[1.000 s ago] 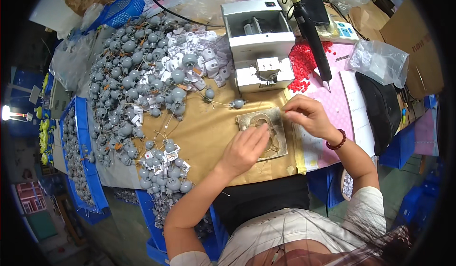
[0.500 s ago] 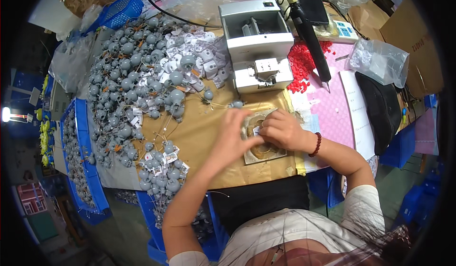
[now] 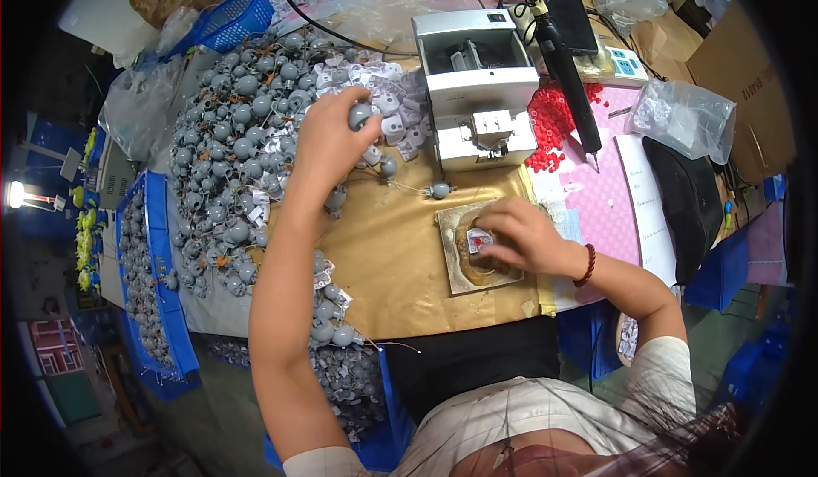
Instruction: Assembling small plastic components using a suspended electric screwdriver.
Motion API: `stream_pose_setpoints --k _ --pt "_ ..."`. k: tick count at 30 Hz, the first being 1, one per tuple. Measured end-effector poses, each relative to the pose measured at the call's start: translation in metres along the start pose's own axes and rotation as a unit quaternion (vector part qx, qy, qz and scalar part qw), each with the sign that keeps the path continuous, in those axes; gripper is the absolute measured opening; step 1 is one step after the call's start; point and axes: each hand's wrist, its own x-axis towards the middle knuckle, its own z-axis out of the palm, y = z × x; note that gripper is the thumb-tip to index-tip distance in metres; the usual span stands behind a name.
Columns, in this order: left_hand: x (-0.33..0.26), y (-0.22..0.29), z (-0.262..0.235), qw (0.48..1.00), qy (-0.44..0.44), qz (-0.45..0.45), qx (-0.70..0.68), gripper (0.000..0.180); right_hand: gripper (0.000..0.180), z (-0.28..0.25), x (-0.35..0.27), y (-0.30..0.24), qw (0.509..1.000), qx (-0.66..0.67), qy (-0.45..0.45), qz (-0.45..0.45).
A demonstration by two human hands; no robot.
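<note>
on the table (image 3: 383, 272), a square fixture (image 3: 451, 260) cradles a white-and-red piece (image 3: 477, 240)

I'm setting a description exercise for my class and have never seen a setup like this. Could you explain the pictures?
There is no robot: these are a person's two bare hands. The view comes from a wide fisheye camera worn on the head, looking down, so straight edges bend.

The left hand has its thumb and fingers around a grey, glossy ball-shaped part; how firmly, I can't tell. The right hand is over a square, pale block with a hollow, its fingers by a small white piece with a red spot.

On the work surface, heaped grey round parts lie to the left. Further back stands a boxy, white-and-grey machine, with small red pieces and a black, stick-shaped tool to its right.
</note>
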Motion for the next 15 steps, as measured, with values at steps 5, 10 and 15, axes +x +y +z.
stream_pose_setpoints --k 5,10,15 --pt "-0.038 0.072 -0.043 0.998 0.017 -0.026 -0.052 0.027 0.052 -0.036 0.071 -0.027 0.989 0.012 0.131 -0.062" --pt "-0.082 0.089 -0.037 0.886 -0.215 -0.192 -0.362 0.037 0.036 -0.031 0.079 -0.044 0.950 0.299 -0.019 0.093" --pt "-0.157 0.090 -0.001 0.755 -0.301 -0.141 -0.566 0.037 0.034 -0.023 0.043 -0.052 0.950 0.287 -0.099 0.069"
